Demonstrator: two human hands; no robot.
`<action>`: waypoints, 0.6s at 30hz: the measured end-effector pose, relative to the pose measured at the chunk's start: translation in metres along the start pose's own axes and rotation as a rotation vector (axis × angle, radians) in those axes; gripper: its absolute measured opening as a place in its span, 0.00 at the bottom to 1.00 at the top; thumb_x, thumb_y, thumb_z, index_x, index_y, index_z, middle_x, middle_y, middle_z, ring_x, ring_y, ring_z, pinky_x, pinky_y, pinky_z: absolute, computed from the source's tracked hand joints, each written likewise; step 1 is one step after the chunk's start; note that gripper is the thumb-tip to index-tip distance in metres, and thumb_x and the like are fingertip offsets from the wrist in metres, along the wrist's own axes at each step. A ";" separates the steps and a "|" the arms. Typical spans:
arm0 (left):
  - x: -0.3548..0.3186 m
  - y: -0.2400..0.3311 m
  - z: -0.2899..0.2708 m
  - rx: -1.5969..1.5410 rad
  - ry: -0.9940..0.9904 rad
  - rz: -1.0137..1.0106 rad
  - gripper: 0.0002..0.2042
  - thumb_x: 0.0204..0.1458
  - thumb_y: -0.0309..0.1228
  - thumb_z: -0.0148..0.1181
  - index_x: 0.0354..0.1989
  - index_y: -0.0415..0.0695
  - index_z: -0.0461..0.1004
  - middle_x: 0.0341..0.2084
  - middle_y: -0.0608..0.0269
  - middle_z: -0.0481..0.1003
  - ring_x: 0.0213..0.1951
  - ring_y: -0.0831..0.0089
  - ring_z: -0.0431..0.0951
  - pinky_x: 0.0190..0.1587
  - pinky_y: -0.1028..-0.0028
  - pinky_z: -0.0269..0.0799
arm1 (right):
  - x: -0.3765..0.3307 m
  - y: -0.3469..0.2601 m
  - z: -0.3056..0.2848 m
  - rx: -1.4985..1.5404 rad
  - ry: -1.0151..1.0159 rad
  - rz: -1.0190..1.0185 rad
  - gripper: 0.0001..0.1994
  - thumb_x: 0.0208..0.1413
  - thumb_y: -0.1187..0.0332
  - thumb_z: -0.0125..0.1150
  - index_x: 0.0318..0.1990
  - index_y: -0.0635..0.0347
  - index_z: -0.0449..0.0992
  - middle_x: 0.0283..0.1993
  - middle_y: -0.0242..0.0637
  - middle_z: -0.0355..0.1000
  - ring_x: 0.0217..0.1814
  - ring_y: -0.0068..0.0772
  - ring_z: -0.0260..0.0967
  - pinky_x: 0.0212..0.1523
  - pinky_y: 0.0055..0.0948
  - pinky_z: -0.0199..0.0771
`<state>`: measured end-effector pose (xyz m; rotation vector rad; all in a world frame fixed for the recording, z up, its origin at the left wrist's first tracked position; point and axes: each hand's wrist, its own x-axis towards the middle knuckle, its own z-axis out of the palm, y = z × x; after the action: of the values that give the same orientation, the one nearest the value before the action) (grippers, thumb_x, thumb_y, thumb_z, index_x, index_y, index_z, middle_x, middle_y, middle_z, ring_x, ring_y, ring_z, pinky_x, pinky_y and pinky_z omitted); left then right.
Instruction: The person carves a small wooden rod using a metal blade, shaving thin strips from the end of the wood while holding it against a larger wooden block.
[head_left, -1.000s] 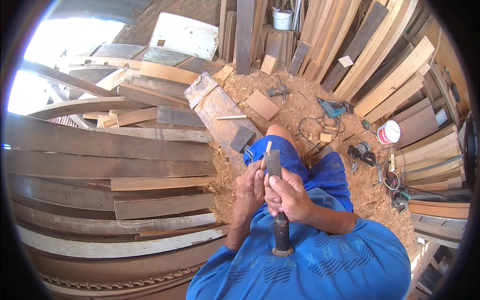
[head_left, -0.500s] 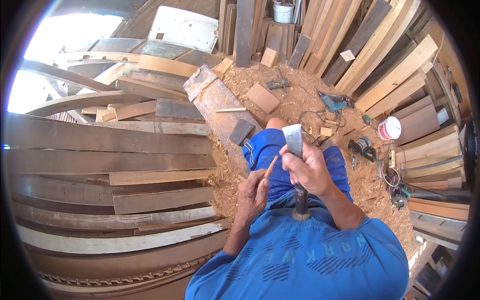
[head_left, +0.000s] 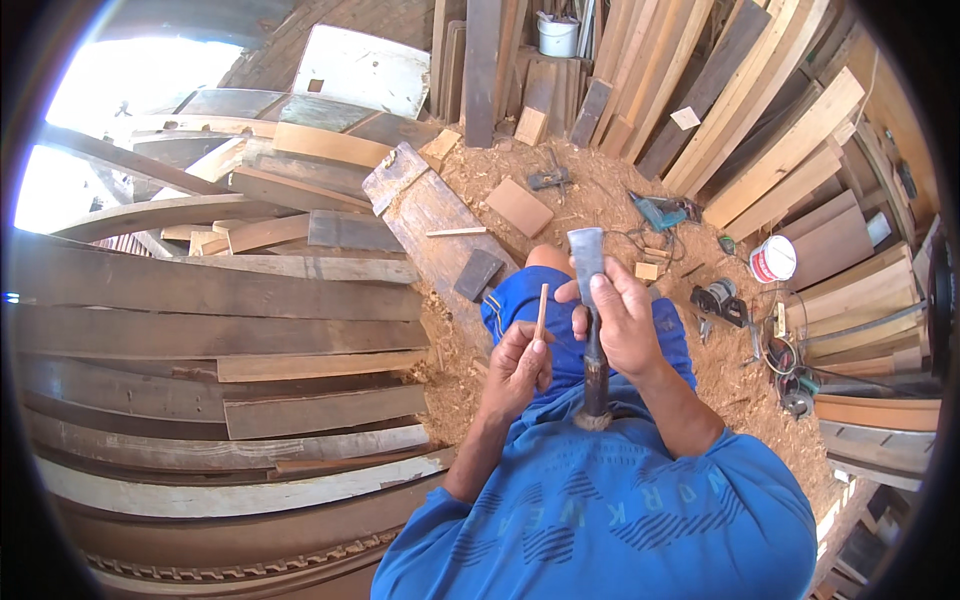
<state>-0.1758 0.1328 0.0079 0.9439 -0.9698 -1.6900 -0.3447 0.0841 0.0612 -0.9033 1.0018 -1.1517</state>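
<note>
Over my lap, my left hand (head_left: 518,366) pinches a thin wooden stick (head_left: 542,310), which points upward between thumb and fingers. My right hand (head_left: 618,318) grips a wide chisel (head_left: 587,250) by its metal shank. The chisel's flat grey blade is uppermost, and its dark handle (head_left: 596,388) runs down to a frayed butt end against my blue shirt. A small gap separates stick and blade. Beyond my knees lies a worn plank (head_left: 430,205) bearing a pale wood strip (head_left: 456,232) and a dark block (head_left: 478,274).
Stacked boards (head_left: 220,290) fill the left side. Tall planks (head_left: 740,100) lean at the far right. On the shavings-covered floor are a square board (head_left: 519,208), a blue-green power tool (head_left: 660,212), a circular saw (head_left: 718,298), a white bucket (head_left: 773,260) and tangled cords.
The wooden stick has turned more upright and moved a little away from the blade. The chisel has straightened, with my right fingers loosened and extended along its shank.
</note>
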 end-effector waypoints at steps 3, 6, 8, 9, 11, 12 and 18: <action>0.007 0.004 -0.005 -0.125 0.019 -0.105 0.09 0.66 0.34 0.46 0.44 0.42 0.68 0.18 0.72 0.67 0.15 0.85 0.61 0.17 0.82 0.57 | -0.010 0.010 0.007 0.275 0.036 0.008 0.13 0.69 0.64 0.43 0.52 0.63 0.66 0.33 0.34 0.72 0.20 0.17 0.63 0.20 0.20 0.67; 0.010 0.002 -0.010 -0.310 0.037 -0.115 0.09 0.66 0.33 0.47 0.45 0.41 0.69 0.20 0.71 0.70 0.19 0.85 0.66 0.22 0.82 0.63 | -0.025 0.005 0.030 0.562 -0.162 0.317 0.09 0.69 0.64 0.42 0.45 0.58 0.66 0.28 0.29 0.64 0.19 0.15 0.57 0.22 0.20 0.68; 0.016 0.005 -0.007 -0.075 0.090 0.015 0.09 0.66 0.32 0.48 0.45 0.41 0.70 0.22 0.70 0.71 0.23 0.85 0.68 0.26 0.81 0.66 | -0.030 0.007 0.035 0.543 -0.222 0.387 0.08 0.69 0.64 0.43 0.45 0.57 0.66 0.28 0.28 0.63 0.19 0.14 0.56 0.21 0.21 0.66; 0.019 0.006 -0.006 0.161 0.144 0.147 0.08 0.65 0.31 0.48 0.46 0.40 0.70 0.24 0.69 0.73 0.26 0.85 0.70 0.30 0.80 0.68 | -0.031 0.006 0.036 0.535 -0.238 0.407 0.08 0.69 0.64 0.43 0.45 0.57 0.66 0.28 0.28 0.62 0.19 0.14 0.55 0.21 0.21 0.66; 0.014 0.010 -0.009 0.252 0.170 0.148 0.08 0.65 0.29 0.49 0.46 0.40 0.72 0.26 0.69 0.74 0.31 0.84 0.71 0.35 0.78 0.69 | -0.036 0.001 0.036 0.523 -0.239 0.394 0.09 0.69 0.63 0.43 0.45 0.58 0.65 0.27 0.28 0.62 0.19 0.14 0.55 0.21 0.20 0.65; 0.009 0.013 -0.008 0.333 0.113 0.096 0.07 0.64 0.28 0.50 0.45 0.39 0.72 0.26 0.69 0.74 0.31 0.83 0.70 0.34 0.77 0.69 | -0.038 -0.002 0.035 0.509 -0.242 0.380 0.09 0.69 0.63 0.43 0.44 0.58 0.65 0.26 0.27 0.61 0.18 0.13 0.55 0.21 0.20 0.64; -0.036 -0.011 -0.014 0.235 0.153 -0.073 0.08 0.64 0.32 0.50 0.44 0.42 0.72 0.20 0.77 0.65 0.22 0.87 0.63 0.24 0.83 0.59 | -0.047 -0.018 0.021 0.459 -0.098 0.216 0.09 0.69 0.63 0.42 0.43 0.59 0.64 0.24 0.28 0.61 0.17 0.14 0.55 0.20 0.21 0.64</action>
<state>-0.1578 0.1670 -0.0014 1.2581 -1.0563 -1.5598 -0.3348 0.1285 0.0917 -0.4672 0.6942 -1.0811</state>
